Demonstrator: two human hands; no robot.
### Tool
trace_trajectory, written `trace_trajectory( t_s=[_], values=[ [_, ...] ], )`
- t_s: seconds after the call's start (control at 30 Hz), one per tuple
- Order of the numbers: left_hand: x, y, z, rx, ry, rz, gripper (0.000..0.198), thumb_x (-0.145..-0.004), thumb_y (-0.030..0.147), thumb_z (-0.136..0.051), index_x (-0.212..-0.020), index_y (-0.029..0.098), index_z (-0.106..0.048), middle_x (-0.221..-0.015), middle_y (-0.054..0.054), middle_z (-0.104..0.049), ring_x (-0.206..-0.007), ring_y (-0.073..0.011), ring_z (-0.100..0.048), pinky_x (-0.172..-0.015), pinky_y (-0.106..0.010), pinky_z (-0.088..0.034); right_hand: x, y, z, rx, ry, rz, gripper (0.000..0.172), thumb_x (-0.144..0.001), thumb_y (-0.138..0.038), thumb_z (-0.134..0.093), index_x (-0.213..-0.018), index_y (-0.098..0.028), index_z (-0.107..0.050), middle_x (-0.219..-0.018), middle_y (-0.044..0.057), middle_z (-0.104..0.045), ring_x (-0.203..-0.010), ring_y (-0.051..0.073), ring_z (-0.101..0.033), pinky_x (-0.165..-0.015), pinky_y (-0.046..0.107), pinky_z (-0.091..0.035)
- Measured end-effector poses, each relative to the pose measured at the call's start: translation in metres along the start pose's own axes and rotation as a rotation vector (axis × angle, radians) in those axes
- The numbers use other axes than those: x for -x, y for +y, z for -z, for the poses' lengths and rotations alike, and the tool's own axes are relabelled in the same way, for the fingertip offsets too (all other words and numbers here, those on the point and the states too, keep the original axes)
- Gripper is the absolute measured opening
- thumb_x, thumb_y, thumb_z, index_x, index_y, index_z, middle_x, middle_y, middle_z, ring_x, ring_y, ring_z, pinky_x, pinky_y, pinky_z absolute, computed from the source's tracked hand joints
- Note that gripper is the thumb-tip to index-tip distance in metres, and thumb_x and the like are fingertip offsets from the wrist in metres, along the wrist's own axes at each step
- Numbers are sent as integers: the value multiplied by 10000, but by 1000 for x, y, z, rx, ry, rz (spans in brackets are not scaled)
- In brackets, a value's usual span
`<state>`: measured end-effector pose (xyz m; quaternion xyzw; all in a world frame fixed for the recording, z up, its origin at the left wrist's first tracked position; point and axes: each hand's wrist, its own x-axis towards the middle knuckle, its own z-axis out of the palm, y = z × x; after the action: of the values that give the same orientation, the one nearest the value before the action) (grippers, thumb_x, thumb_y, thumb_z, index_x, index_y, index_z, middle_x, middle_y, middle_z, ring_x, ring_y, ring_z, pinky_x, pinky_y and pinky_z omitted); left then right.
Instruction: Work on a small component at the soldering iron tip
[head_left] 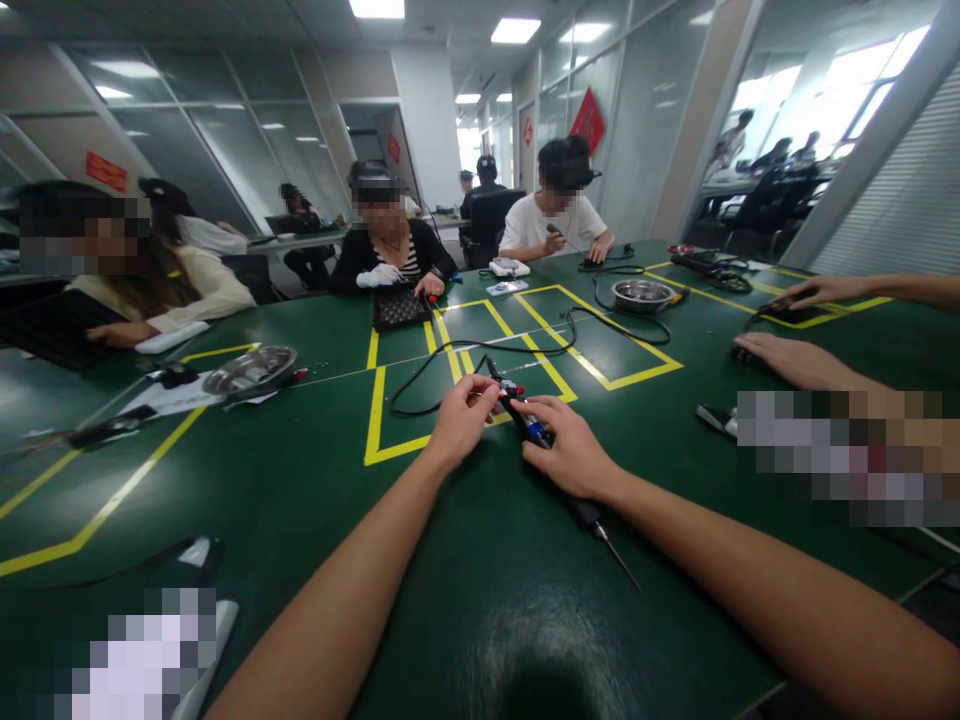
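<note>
A dark handheld tool [587, 508] with a thin metal tip lies slanted on the green table [315, 560], its tip pointing toward the lower right. My right hand [566, 445] is wrapped over its body, where a blue part shows. At the tool's far end, beside small red pieces [516, 389], my left hand [466, 415] has its thumb and fingertips pressed together; what they pinch is too small to make out. A black cable [405, 408] runs from that end and loops across the table.
Yellow tape [371, 425] marks rectangles on the table. Metal bowls stand at the left [251, 372] and back right [643, 294]. Across the table, one person handles a black tray [397, 308]. Another person's hands [787, 358] rest at the right.
</note>
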<state>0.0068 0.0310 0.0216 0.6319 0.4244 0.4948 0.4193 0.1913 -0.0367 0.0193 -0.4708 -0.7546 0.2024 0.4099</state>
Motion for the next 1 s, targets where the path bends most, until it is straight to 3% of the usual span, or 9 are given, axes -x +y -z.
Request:
trace_trajectory(
  t_s=[0.17,0.27,0.43,0.53,0.63,0.8,0.9,1.0],
  values=[
    [-2,-6,-3,151,71,149,315,-850,383,-690,-1024,182,-520,-930,-47,-665,-691,-138,-645,-565,-256,-511,1,-3,0,-16,3,0,650,-749,-102,-667,-1379,-255,-631,-1373,102,-576,-1264,279,-565,-1132,461,-414],
    [-1,-8,-5,218,32,220,399,-853,430,-700,-1073,180,-479,-983,-73,-669,-702,-146,-666,-561,-267,-519,0,-4,0,-31,4,7,641,-751,-100,-667,-1377,-238,-635,-1366,112,-585,-1261,277,-569,-1126,462,-419],
    [2,-9,-7,232,-9,218,492,-852,514,-700,-1113,180,-450,-995,-90,-678,-711,-160,-683,-568,-278,-528,1,-4,-1,-160,32,-15,637,-710,-75,-686,-1314,-278,-678,-1335,83,-621,-1236,280,-589,-1074,478,-469],
    [1,-12,-6,188,3,198,502,-845,527,-703,-1114,179,-462,-1013,-95,-680,-728,-162,-686,-583,-280,-529,-1,-4,0,-395,-20,-182,621,-717,-108,-704,-1311,-284,-671,-1217,78,-679,-871,214,-705,-747,379,-613],
    [-2,-19,-1,95,16,144,411,-891,509,-639,-1091,172,-515,-1039,-100,-680,-794,-173,-692,-642,-293,-536,-10,-1,8,-715,-72,-382,633,-737,-146,-721,-1350,-261,-611,-983,51,-722,-554,139,-643,-468,274,-549],
    [-6,-31,12,-186,125,-6,298,-839,362,-694,-1049,165,-617,-939,-68,-685,-809,-172,-645,-754,-315,-521,-35,27,31,-1150,148,-590,534,-727,-84,-704,-1224,-224,-568,-844,39,-687,-626,186,-686,-435,241,-539],
    [-5,-30,17,-286,116,-47,218,-840,315,-672,-1005,174,-662,-900,-60,-691,-786,-180,-629,-758,-323,-504,-42,48,38,-1371,304,-771,483,-750,-55,-645,-1168,-256,-509,-875,30,-654,-613,139,-660,-429,179,-519],
    [-2,-26,15,-341,81,-77,154,-867,280,-624,-977,187,-677,-876,-51,-687,-777,-187,-624,-751,-326,-491,-43,58,37,-1431,331,-838,473,-760,-44,-628,-1150,-271,-489,-903,32,-638,-619,125,-654,-437,164,-523]
  ],
)
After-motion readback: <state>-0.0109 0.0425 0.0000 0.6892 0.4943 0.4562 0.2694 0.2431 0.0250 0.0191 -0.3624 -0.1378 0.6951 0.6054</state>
